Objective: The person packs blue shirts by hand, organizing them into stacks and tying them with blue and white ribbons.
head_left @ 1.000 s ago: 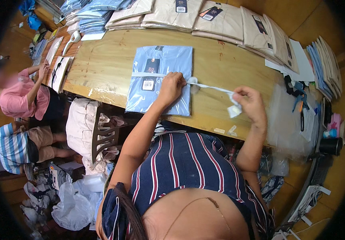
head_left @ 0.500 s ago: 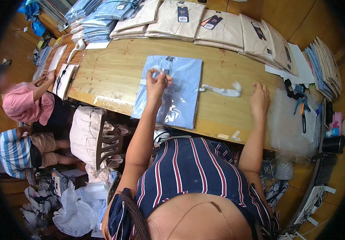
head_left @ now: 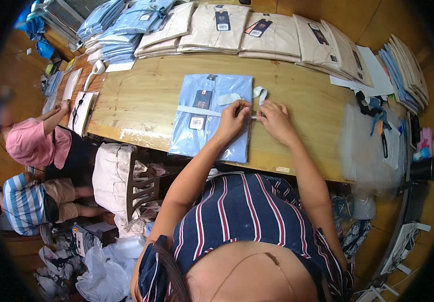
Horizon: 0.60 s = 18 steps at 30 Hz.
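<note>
A folded light-blue shirt (head_left: 180,132) in a clear bag lies on the table, with a dark hanging tag (head_left: 203,100) on its front. Across the shirt runs a narrow white ribbon (head_left: 199,110). At the shirt's right edge, my left hand (head_left: 233,121) pinches this ribbon. Just right of it, beside the shirt, my right hand (head_left: 275,122) is closed on the ribbon too, and a short stretch shows between the two hands. One loose end curls up over the shirt above my left hand; another rises above my right fingers.
Bagged beige shirts (head_left: 212,35) and blue shirts (head_left: 121,40) are stacked along the table's far edge. Clear plastic bags (head_left: 365,141) lie at the right, near scissors-like tools with orange parts (head_left: 382,133). Someone in a pink top (head_left: 38,143) works at the left, by a chair (head_left: 136,186).
My left hand has come down and right from above the shirt. My right hand has moved left from the bare table and taken hold of the ribbon. The tag is now uncovered.
</note>
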Motion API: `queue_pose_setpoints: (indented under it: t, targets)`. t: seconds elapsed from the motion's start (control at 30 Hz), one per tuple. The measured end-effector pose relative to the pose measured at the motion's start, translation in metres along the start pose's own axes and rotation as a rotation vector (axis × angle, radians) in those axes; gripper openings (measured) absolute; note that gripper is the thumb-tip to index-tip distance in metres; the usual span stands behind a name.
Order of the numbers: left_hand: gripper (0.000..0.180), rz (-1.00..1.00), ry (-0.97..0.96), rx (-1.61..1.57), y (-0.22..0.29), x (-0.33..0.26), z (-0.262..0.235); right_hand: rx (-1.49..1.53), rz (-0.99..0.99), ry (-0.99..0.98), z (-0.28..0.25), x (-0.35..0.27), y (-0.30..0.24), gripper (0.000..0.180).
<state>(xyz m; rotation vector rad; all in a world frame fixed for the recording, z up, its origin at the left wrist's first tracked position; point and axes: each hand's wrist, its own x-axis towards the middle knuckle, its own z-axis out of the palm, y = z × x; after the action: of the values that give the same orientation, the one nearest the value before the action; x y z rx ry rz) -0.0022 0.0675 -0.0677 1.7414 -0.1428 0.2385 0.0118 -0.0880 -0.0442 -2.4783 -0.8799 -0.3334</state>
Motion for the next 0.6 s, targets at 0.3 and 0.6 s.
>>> queue_pose_setpoints:
  t: [0.3, 0.6]
  targets:
    - [0.017, 0.234, -0.319, 0.405, 0.013, -0.005, -0.001, 0.588, 0.414, -0.221, -0.064, 0.009, -0.009, 0.014]
    - [0.01, -0.159, -0.27, -0.168, 0.003, -0.013, -0.005, 1.305, 0.035, -0.867, -0.096, 0.051, -0.064, 0.046]
